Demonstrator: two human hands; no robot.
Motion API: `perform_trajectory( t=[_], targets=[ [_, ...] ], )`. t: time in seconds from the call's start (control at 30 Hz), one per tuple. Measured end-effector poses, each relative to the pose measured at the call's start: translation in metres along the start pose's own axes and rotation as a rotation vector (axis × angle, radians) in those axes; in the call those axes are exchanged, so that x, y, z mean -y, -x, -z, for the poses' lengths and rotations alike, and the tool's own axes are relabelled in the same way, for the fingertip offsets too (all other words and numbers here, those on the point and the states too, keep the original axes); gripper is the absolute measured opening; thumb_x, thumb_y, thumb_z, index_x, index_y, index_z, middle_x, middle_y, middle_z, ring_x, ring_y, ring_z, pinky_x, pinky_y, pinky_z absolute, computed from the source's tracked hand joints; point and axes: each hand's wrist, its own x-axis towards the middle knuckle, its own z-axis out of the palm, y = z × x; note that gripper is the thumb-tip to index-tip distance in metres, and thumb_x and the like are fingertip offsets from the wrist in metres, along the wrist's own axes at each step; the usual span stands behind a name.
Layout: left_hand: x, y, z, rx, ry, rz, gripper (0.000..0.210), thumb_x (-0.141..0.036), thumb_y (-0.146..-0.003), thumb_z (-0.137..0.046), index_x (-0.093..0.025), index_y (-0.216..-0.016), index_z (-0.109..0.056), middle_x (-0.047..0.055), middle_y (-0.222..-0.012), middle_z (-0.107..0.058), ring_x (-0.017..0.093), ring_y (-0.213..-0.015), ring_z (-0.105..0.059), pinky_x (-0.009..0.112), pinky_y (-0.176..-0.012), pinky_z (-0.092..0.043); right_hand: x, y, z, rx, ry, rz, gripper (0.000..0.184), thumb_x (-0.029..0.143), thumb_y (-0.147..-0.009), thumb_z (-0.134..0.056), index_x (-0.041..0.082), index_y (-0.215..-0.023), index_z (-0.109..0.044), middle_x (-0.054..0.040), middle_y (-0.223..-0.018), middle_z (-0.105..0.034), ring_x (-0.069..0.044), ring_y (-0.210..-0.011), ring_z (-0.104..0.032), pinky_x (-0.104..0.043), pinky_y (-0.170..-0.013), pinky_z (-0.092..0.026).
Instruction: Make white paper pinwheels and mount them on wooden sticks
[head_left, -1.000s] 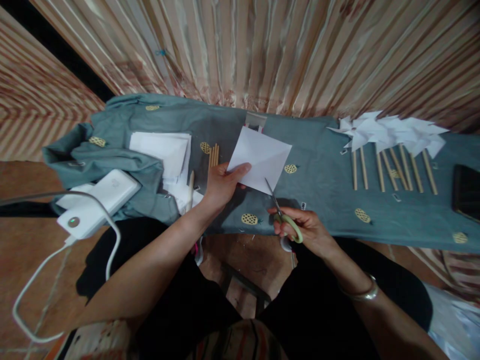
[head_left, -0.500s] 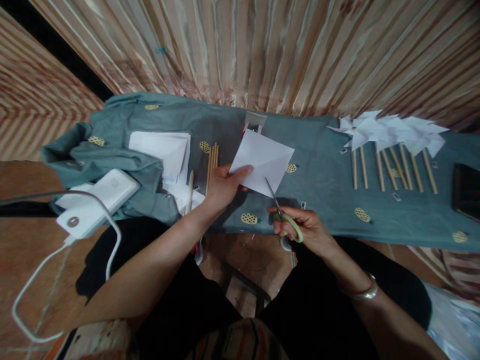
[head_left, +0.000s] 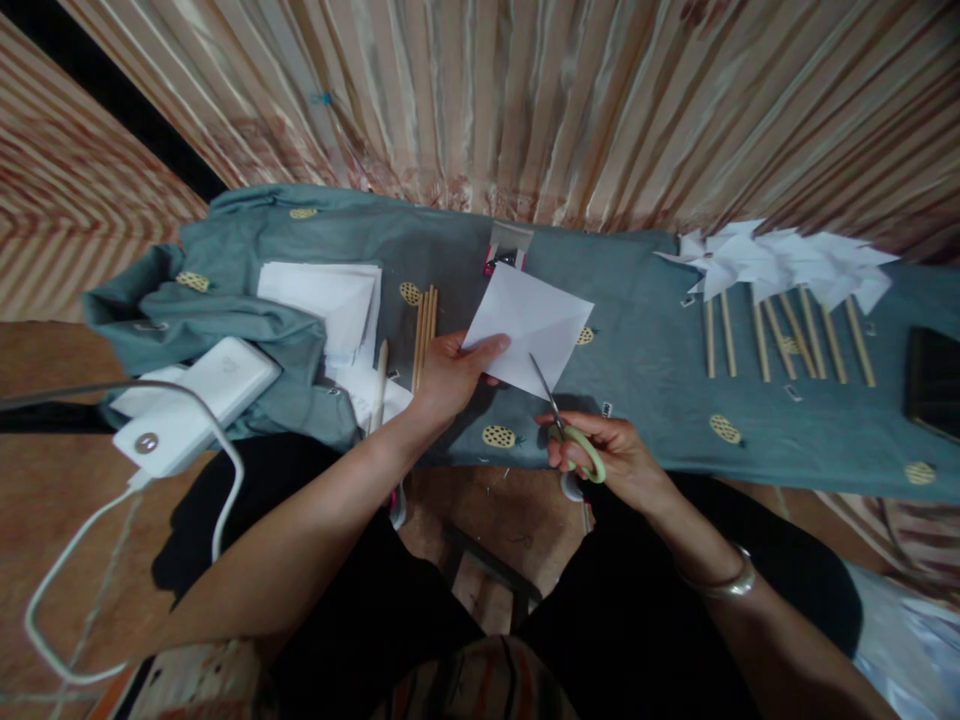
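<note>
A square sheet of white paper (head_left: 529, 320) with faint creases is pinched at its left corner by my left hand (head_left: 454, 375), thumb on top. My right hand (head_left: 604, 450) is closed around the pale green handles of a pair of scissors (head_left: 581, 452). The blades reach into the paper from its lower right corner toward the middle. Just left of the sheet lie several thin wooden sticks (head_left: 424, 335), partly behind my left hand. Beyond the sheet's far corner is a small clear-and-red packet (head_left: 504, 255) with dark contents.
A stack of white paper (head_left: 322, 300) and a pale pen-like tool (head_left: 380, 385) lie at left. A white power bank (head_left: 199, 405) with a cable is near my left arm. Paper pinwheels (head_left: 787, 262) on sticks line the right, beside a dark object (head_left: 932, 380). A patterned cloth (head_left: 645, 350) covers the table.
The paper and my left hand have shifted slightly right, so the blades reach a little deeper over the sheet. My right hand stays in nearly the same place.
</note>
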Motion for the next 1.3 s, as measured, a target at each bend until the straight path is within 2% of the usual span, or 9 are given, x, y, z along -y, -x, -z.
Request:
perform_trajectory(
  t=[0.83, 1.0, 1.3],
  targets=[
    [0.0029, 0.0035, -0.004, 0.033, 0.031, -0.003, 0.022, -0.033, -0.071, -0.074, -0.014, -0.064, -0.066, 0.0, -0.057, -0.062, 0.008, -0.047, -0.053, 0.02, -0.041, -0.045, 0.001, -0.0006, -0.0019, -0.033, -0.018, -0.025, 0.045, 0.049, -0.071, -0.079, 0.019, -0.104, -0.072, -0.0003, -0.068, -0.066, -0.008, -0.053, -0.057, -0.02, -0.049, -0.047],
    [0.0024, 0.0043, -0.0041, 0.024, 0.015, 0.012, 0.02, -0.033, -0.071, -0.074, -0.014, -0.071, -0.068, 0.002, -0.063, -0.065, 0.009, -0.05, -0.055, 0.02, -0.042, -0.046, 0.0024, -0.0008, -0.0027, -0.037, -0.015, -0.016, 0.048, 0.052, -0.07, -0.078, 0.019, -0.104, -0.073, -0.0006, -0.069, -0.066, -0.008, -0.053, -0.056, -0.02, -0.048, -0.047],
    [0.0024, 0.0049, -0.0039, 0.029, -0.009, 0.009, 0.021, -0.033, -0.072, -0.074, -0.014, -0.068, -0.066, 0.002, -0.061, -0.064, 0.009, -0.05, -0.055, 0.02, -0.043, -0.046, 0.0013, -0.0007, -0.0017, -0.03, -0.016, -0.016, 0.043, 0.048, -0.072, -0.078, 0.02, -0.104, -0.073, -0.0002, -0.068, -0.066, -0.008, -0.053, -0.056, -0.02, -0.047, -0.046]
  ],
)
